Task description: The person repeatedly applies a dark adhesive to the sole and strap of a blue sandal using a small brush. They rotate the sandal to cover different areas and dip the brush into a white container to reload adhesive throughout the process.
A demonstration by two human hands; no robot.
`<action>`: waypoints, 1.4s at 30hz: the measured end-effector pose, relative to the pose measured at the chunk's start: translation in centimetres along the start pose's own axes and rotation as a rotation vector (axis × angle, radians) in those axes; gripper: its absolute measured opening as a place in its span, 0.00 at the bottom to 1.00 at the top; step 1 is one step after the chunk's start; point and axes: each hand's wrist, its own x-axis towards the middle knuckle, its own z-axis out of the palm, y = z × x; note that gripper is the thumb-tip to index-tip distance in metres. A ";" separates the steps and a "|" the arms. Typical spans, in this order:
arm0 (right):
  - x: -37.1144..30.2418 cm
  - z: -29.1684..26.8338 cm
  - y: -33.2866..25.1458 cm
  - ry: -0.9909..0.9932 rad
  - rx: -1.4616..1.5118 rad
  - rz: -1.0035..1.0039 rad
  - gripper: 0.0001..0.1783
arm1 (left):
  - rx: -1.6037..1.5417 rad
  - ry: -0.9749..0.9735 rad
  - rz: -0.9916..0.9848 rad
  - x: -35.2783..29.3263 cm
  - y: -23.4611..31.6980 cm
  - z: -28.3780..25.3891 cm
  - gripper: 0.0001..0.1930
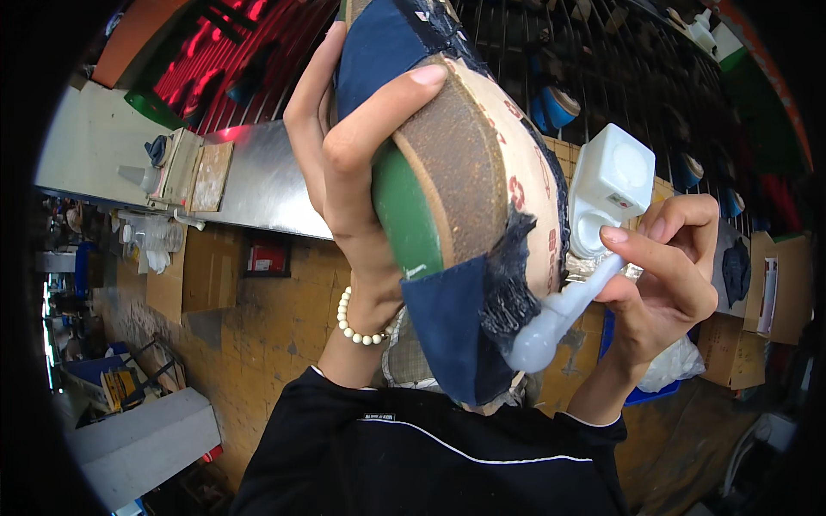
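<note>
My left hand [357, 146] grips a shoe upper [456, 318] of dark blue fabric, stretched over a green shoe last [404, 211]. Its thumb or finger presses the brown midsole edge, and the pale printed insole board [520, 163] faces right. Frayed dark fabric [510, 288] is gathered at the toe end. My right hand [667, 267] pinches a white plastic stick with a rounded end [555, 318] between thumb and fingers. That end touches or lies very close to the frayed edge; I cannot tell which. Just beyond the right hand stands a white plastic bottle with a cup [613, 176].
A rack of metal bars [508, 43] carries several blue shoes [555, 107] behind the work. Red light glows over bars [224, 60] at the far left, above a metal tabletop [267, 176]. Cardboard boxes [206, 271] stand lower left, and another box [731, 348] at right.
</note>
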 end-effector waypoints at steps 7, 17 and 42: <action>0.2 -0.9 1.3 -0.049 0.025 -0.073 0.28 | 0.019 -0.089 0.109 0.7 -1.4 -0.2 0.26; 0.0 -0.8 1.9 -0.097 0.074 -0.140 0.28 | -0.078 -0.261 0.144 0.8 -3.7 -1.5 0.27; -11.3 -5.4 7.4 0.143 -0.528 0.782 0.13 | -0.285 -0.004 -0.401 -0.8 4.4 -1.0 0.28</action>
